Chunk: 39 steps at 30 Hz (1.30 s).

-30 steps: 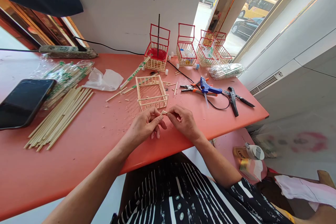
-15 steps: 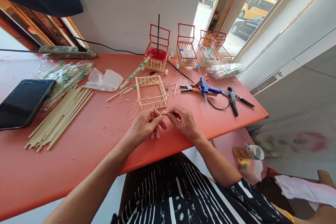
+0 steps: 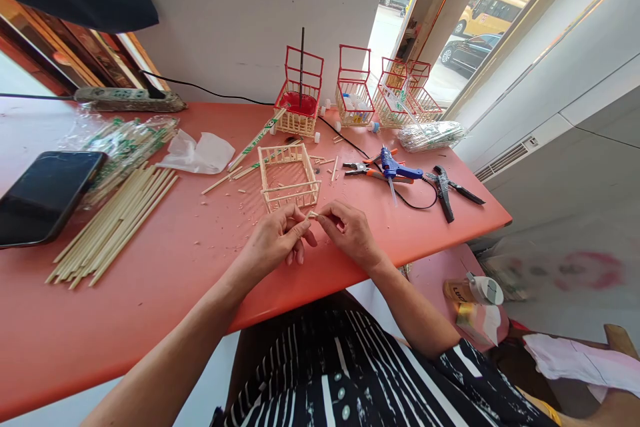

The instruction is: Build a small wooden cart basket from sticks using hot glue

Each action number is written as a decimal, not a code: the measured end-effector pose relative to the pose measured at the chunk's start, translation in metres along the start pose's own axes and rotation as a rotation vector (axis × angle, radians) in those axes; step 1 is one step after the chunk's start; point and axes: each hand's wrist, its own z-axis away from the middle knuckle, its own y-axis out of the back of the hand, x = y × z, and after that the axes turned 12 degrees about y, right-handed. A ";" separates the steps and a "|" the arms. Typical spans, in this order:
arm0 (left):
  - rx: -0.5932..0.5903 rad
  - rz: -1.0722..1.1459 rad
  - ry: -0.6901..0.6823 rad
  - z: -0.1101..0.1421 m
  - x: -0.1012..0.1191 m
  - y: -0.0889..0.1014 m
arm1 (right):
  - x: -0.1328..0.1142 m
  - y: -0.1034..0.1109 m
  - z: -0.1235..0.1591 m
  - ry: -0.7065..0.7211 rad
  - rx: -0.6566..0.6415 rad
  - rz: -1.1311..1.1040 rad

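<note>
- Done, as far as shows: the wooden frame, at the centre of the picture, has rails and some short uprights joined into an open box.
- Left, by my judgement: gaps between its rails look unfilled, and the small stick piece is not attached. Uncut-looking sticks lie at left on the tabletop.
- The left grip and right grip pinch that piece between fingertips, one at each end.
- The piece sits between both grips, just below the frame's near edge; whether it touches the frame, I cannot tell.
</note>
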 end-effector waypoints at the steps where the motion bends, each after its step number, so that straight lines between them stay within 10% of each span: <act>1: 0.001 -0.002 0.001 0.000 0.000 0.000 | 0.000 0.000 0.000 -0.001 -0.001 0.001; 39: -0.001 -0.010 -0.011 0.000 -0.001 0.001 | 0.001 0.000 0.000 0.041 0.019 -0.023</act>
